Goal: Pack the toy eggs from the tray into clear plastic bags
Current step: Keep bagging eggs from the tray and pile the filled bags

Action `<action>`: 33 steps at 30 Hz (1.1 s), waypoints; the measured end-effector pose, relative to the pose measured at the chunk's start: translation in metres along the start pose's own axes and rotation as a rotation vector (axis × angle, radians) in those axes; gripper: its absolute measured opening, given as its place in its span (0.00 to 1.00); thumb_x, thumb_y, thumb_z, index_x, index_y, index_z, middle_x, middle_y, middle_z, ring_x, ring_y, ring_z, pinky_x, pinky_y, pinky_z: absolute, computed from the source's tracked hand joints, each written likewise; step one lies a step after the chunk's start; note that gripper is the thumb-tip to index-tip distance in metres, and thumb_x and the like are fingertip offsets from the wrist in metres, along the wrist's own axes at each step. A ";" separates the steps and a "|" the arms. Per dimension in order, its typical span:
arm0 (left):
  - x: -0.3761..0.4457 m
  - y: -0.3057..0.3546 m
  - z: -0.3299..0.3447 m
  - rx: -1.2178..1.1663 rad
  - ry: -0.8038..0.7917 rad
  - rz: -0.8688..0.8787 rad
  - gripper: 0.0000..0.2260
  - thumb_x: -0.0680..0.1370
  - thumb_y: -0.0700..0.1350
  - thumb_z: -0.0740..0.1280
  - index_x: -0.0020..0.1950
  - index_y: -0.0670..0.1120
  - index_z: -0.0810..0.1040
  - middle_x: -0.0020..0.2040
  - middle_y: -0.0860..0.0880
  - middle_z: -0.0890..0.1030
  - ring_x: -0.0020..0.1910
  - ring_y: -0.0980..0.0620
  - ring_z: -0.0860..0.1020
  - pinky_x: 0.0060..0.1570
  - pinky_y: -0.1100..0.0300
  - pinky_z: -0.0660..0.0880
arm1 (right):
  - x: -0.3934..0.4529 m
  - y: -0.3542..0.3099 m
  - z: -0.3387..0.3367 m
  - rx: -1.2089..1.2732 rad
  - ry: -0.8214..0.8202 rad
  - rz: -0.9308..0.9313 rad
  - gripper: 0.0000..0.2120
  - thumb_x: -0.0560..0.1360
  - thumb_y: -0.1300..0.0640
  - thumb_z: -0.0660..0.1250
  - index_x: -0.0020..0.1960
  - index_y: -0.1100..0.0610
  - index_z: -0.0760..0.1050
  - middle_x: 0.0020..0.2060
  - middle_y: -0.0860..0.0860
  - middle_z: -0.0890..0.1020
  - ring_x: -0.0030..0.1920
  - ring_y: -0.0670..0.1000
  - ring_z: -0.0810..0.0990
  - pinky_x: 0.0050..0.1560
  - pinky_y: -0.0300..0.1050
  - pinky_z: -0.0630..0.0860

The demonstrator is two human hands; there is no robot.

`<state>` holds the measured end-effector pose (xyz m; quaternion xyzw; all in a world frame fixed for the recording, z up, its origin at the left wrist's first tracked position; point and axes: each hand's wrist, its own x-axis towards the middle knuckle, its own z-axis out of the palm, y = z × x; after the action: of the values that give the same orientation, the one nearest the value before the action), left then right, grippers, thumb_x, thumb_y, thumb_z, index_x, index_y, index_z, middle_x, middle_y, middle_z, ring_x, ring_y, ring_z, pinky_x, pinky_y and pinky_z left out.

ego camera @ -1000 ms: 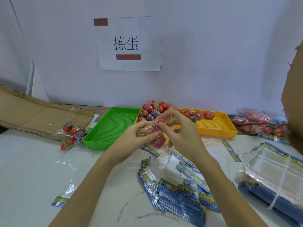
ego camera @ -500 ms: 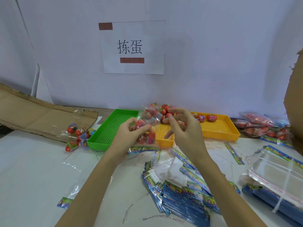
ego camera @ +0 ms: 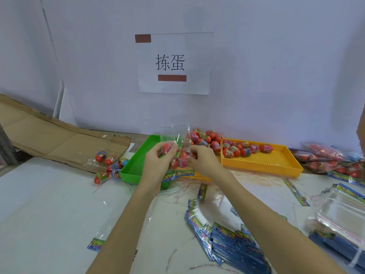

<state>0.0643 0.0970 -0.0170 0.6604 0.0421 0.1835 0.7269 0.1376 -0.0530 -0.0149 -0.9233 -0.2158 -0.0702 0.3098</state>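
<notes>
Flattened brown cardboard sheet (ego camera: pixel 59 139) far left on white surface (ego camera: pixel 49 204), loose wrapped eggs (ego camera: pixel 107 161) beside it. Empty green perforated plastic tray (ego camera: pixel 136 165) centre-left; yellow perforated plastic tray (ego camera: pixel 262 161) right, holding red toy eggs (ego camera: pixel 237 150). Filled bags of eggs (ego camera: pixel 327 159) far right. Stack of blue-header empty bags (ego camera: pixel 233 248) near front, partly hidden by right forearm. White paper sign (ego camera: pixel 174 63) on wall. Clear plastic bag with red eggs inside (ego camera: pixel 177 155) raised over green tray, between both hands. Left hand (ego camera: pixel 158 165) pinching bag's left side; right hand (ego camera: pixel 203 161) pinching right side.
</notes>
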 end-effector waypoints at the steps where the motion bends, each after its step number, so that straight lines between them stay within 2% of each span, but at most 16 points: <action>1: 0.000 0.001 0.000 0.009 -0.011 0.004 0.09 0.82 0.48 0.72 0.59 0.45 0.84 0.54 0.46 0.88 0.53 0.42 0.87 0.58 0.41 0.83 | 0.003 0.002 0.004 0.004 -0.002 0.005 0.13 0.81 0.63 0.66 0.64 0.58 0.79 0.52 0.54 0.83 0.43 0.52 0.77 0.46 0.44 0.74; 3: -0.001 0.001 0.000 0.012 -0.025 0.008 0.09 0.81 0.48 0.72 0.60 0.47 0.83 0.55 0.47 0.88 0.53 0.44 0.87 0.56 0.41 0.84 | 0.005 0.005 0.010 0.044 0.025 0.043 0.09 0.78 0.64 0.70 0.57 0.55 0.78 0.44 0.47 0.79 0.46 0.51 0.77 0.44 0.41 0.72; 5: 0.000 0.001 -0.001 0.016 -0.028 0.009 0.08 0.81 0.48 0.73 0.59 0.48 0.83 0.55 0.46 0.87 0.53 0.43 0.87 0.55 0.42 0.84 | 0.003 0.007 0.011 0.109 0.117 0.053 0.08 0.78 0.60 0.72 0.53 0.52 0.76 0.43 0.43 0.77 0.47 0.50 0.77 0.41 0.37 0.70; 7: -0.001 0.002 -0.001 0.021 -0.032 0.009 0.08 0.81 0.47 0.74 0.59 0.49 0.84 0.54 0.46 0.88 0.52 0.43 0.87 0.54 0.42 0.85 | -0.003 0.010 0.005 0.175 0.216 0.032 0.09 0.79 0.53 0.72 0.59 0.52 0.79 0.49 0.44 0.80 0.50 0.45 0.77 0.44 0.34 0.69; 9: -0.002 0.002 0.000 0.032 -0.048 0.008 0.08 0.81 0.47 0.74 0.59 0.49 0.84 0.53 0.46 0.88 0.51 0.45 0.87 0.53 0.43 0.85 | -0.014 0.014 -0.007 0.201 0.223 0.013 0.16 0.81 0.50 0.70 0.67 0.53 0.79 0.56 0.46 0.83 0.54 0.43 0.77 0.51 0.36 0.71; 10: -0.003 0.002 0.001 0.039 -0.064 0.002 0.08 0.81 0.47 0.74 0.59 0.48 0.84 0.53 0.46 0.88 0.51 0.46 0.87 0.53 0.43 0.85 | -0.023 0.017 -0.014 0.202 0.206 0.001 0.16 0.82 0.50 0.68 0.68 0.53 0.79 0.58 0.46 0.83 0.56 0.43 0.77 0.54 0.37 0.72; 13: -0.006 0.004 0.004 0.018 -0.171 -0.057 0.10 0.80 0.46 0.74 0.60 0.46 0.84 0.53 0.46 0.88 0.49 0.46 0.87 0.47 0.49 0.85 | -0.052 0.027 -0.028 0.249 0.200 -0.031 0.11 0.82 0.51 0.68 0.63 0.51 0.82 0.56 0.43 0.84 0.53 0.42 0.80 0.51 0.38 0.77; 15: -0.010 0.006 0.008 0.009 -0.267 -0.101 0.11 0.80 0.44 0.74 0.60 0.42 0.83 0.52 0.43 0.88 0.46 0.47 0.87 0.40 0.55 0.84 | -0.072 0.033 -0.033 0.358 0.227 -0.008 0.09 0.81 0.52 0.71 0.60 0.50 0.82 0.53 0.43 0.84 0.51 0.43 0.82 0.51 0.38 0.80; 16: -0.011 0.006 0.010 0.021 -0.309 -0.109 0.11 0.80 0.44 0.74 0.60 0.41 0.83 0.52 0.42 0.88 0.46 0.47 0.86 0.39 0.56 0.84 | -0.081 0.036 -0.035 0.424 0.240 0.014 0.09 0.80 0.52 0.72 0.59 0.50 0.82 0.52 0.43 0.84 0.51 0.44 0.84 0.51 0.39 0.81; 19: -0.016 0.005 0.016 0.063 -0.383 -0.105 0.11 0.79 0.44 0.75 0.60 0.42 0.83 0.52 0.42 0.88 0.50 0.44 0.87 0.47 0.53 0.85 | -0.096 0.038 -0.043 0.569 0.289 0.092 0.09 0.77 0.53 0.75 0.57 0.50 0.81 0.51 0.45 0.85 0.49 0.43 0.86 0.48 0.39 0.83; 21: -0.018 0.005 0.018 0.142 -0.400 -0.079 0.11 0.78 0.45 0.77 0.60 0.47 0.85 0.53 0.45 0.88 0.53 0.43 0.87 0.54 0.49 0.84 | -0.098 0.036 -0.050 0.729 0.342 0.156 0.08 0.77 0.54 0.75 0.56 0.51 0.82 0.50 0.46 0.86 0.49 0.45 0.86 0.49 0.40 0.83; 23: -0.020 0.005 0.020 0.227 -0.394 -0.032 0.11 0.76 0.48 0.79 0.57 0.54 0.86 0.53 0.49 0.88 0.53 0.45 0.87 0.55 0.49 0.83 | -0.100 0.033 -0.058 0.848 0.428 0.178 0.07 0.78 0.54 0.74 0.56 0.51 0.83 0.49 0.46 0.86 0.50 0.46 0.86 0.51 0.42 0.84; 25: -0.023 0.006 0.022 0.266 -0.399 0.002 0.11 0.74 0.49 0.81 0.55 0.57 0.86 0.53 0.53 0.88 0.51 0.49 0.87 0.48 0.54 0.84 | -0.103 0.028 -0.066 0.800 0.558 0.110 0.06 0.79 0.54 0.73 0.56 0.48 0.83 0.47 0.42 0.86 0.50 0.46 0.86 0.48 0.41 0.84; 27: -0.025 0.008 0.024 0.281 -0.418 0.036 0.12 0.74 0.49 0.81 0.55 0.57 0.85 0.53 0.54 0.87 0.51 0.53 0.87 0.42 0.62 0.80 | -0.108 0.023 -0.072 0.731 0.641 -0.039 0.08 0.80 0.56 0.72 0.59 0.50 0.81 0.48 0.43 0.86 0.48 0.47 0.87 0.45 0.40 0.83; 30: -0.029 0.008 0.030 0.302 -0.444 0.082 0.13 0.73 0.49 0.81 0.55 0.58 0.84 0.53 0.53 0.87 0.51 0.51 0.86 0.46 0.62 0.80 | -0.112 0.015 -0.076 0.561 0.666 -0.291 0.11 0.81 0.59 0.71 0.63 0.54 0.80 0.56 0.53 0.83 0.48 0.49 0.87 0.41 0.45 0.83; 33: -0.032 0.009 0.033 0.291 -0.484 0.108 0.14 0.75 0.48 0.80 0.58 0.56 0.84 0.54 0.53 0.88 0.53 0.50 0.86 0.52 0.57 0.82 | -0.113 0.013 -0.073 0.250 0.651 -0.423 0.11 0.81 0.62 0.69 0.63 0.58 0.81 0.58 0.53 0.78 0.47 0.47 0.86 0.37 0.41 0.82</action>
<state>0.0426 0.0560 -0.0099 0.7836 -0.1418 0.0512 0.6027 0.0427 -0.1462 0.0063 -0.7434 -0.2986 -0.3940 0.4504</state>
